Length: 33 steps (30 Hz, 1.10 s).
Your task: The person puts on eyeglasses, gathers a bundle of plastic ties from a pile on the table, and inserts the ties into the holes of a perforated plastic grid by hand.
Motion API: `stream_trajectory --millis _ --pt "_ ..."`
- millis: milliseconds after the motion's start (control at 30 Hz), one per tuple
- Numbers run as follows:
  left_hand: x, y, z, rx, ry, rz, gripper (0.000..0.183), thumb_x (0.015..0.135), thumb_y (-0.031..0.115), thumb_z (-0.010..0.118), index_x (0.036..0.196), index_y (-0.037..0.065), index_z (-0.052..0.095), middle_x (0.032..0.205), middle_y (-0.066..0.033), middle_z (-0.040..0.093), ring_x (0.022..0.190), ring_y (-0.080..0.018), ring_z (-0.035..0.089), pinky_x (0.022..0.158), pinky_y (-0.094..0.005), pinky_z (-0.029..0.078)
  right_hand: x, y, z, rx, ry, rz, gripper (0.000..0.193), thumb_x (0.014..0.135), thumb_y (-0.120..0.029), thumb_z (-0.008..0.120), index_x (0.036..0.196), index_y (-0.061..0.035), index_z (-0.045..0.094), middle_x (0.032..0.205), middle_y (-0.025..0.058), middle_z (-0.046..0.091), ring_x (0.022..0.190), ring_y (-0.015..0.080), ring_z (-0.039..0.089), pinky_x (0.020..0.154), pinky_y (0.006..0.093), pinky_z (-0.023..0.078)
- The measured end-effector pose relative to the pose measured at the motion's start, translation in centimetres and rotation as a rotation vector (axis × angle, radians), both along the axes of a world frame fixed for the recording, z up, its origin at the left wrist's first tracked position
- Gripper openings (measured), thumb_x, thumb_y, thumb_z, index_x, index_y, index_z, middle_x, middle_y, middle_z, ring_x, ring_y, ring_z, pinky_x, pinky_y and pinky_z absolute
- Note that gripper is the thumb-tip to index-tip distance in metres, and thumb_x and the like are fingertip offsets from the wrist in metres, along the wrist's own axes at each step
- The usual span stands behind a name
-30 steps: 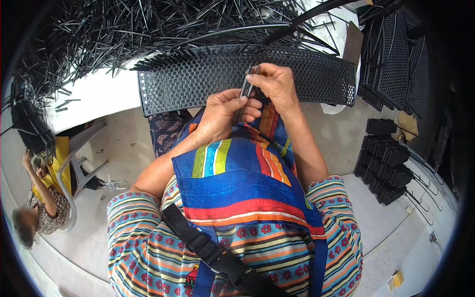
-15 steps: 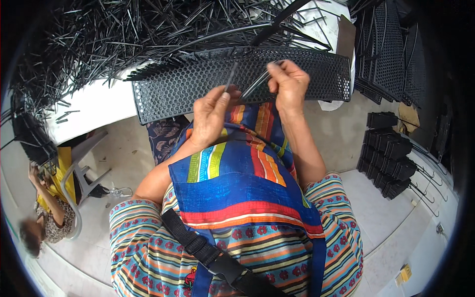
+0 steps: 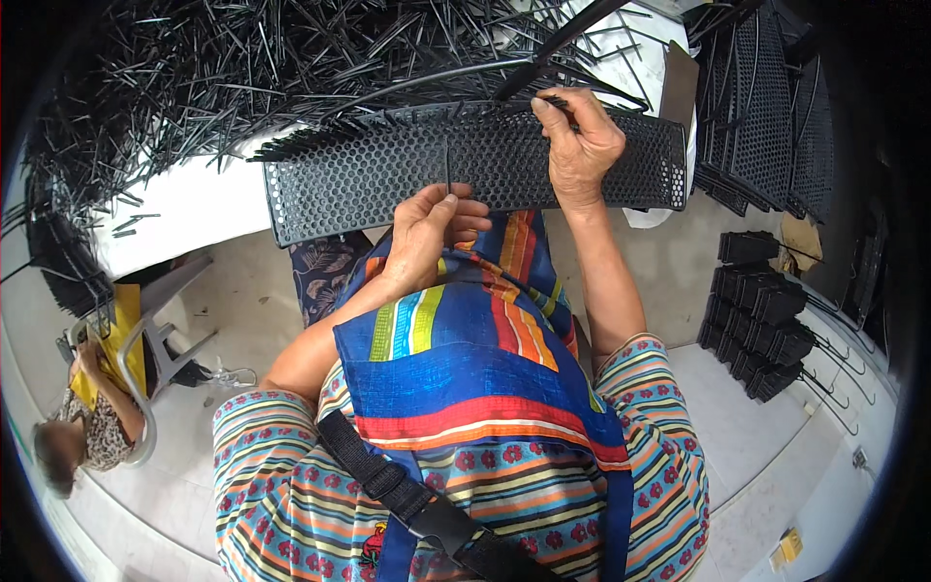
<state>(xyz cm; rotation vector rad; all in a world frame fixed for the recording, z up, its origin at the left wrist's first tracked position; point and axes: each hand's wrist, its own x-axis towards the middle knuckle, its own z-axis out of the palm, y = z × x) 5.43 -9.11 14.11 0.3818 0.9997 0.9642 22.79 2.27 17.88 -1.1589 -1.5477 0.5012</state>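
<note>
Perforated black panel (image 3: 388, 179) across my lap, my left fingers (image 3: 448, 206) pinching a thin black rod (image 3: 447, 165), my right fingers (image 3: 558, 121) pressed together at its far edge, rod heap (image 3: 242, 68) on the desk (image 3: 194, 209) beyond.

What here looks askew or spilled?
Thin black rods lie in a loose criss-crossed heap over the white table, several strays apart at its left. The perforated black panel sits slightly tilted, overhanging the table edge.

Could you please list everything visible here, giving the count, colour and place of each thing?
perforated panel: one, black, across the lap
thin rod: one, black, upright in left hand
loose rods: many, black, heaped beyond the panel
stacked panels: several, black, upper right
small blocks: many, black, right floor
seated person: one, lower left
apron: one, striped, on lap
left hand: pinching the rod
right hand: on panel's top edge
</note>
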Motion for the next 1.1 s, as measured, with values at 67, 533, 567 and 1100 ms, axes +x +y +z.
stream_trajectory --millis 67,533,567,1100 --pt "0.1 0.1 0.1 -0.008 -0.005 -0.002 0.028 0.100 0.013 0.042 0.119 -0.005 0.053 0.100 -0.0173 0.068 0.082 -0.0207 0.069 0.070 -0.0282 0.054 -0.1 0.1 -0.2 0.030 -0.061 0.008 0.012 0.076 -0.001 0.077 0.086 -0.0008 0.070 0.076 0.0052 0.066 0.062 0.0098 0.060 0.054 0.0230 0.046" --pt "1.0 1.2 1.4 0.033 -0.015 -0.057 0.028 0.099 0.008 0.044 0.121 -0.005 0.054 0.101 -0.0158 0.068 0.084 -0.0201 0.069 0.073 -0.0288 0.055 -0.5 -0.5 -0.4 0.097 -0.367 -0.001 0.012 0.076 -0.007 0.074 0.088 -0.0035 0.073 0.083 0.0111 0.066 0.067 0.0251 0.066 0.059 0.0320 0.052" --pt "1.2 1.4 1.4 0.064 -0.022 -0.076 0.028 0.099 0.008 0.045 0.122 -0.006 0.054 0.102 -0.0159 0.068 0.085 -0.0209 0.069 0.075 -0.0299 0.056 -0.5 -1.2 -0.2 0.066 -0.332 -0.056 0.013 0.077 -0.008 0.074 0.089 -0.0037 0.072 0.083 0.0107 0.066 0.066 0.0236 0.066 0.059 0.0320 0.052" --pt "2.4 4.2 1.1 0.117 0.075 -0.214 0.049 0.094 0.012 0.058 0.136 -0.006 0.037 0.105 -0.0190 0.067 0.087 -0.0213 0.069 0.071 -0.0291 0.057 0.8 0.0 0.3 -0.020 0.351 -0.067 0.008 0.090 -0.001 0.064 0.095 0.0010 0.059 0.075 0.0057 0.066 0.053 0.0048 0.053 0.048 0.0187 0.042"
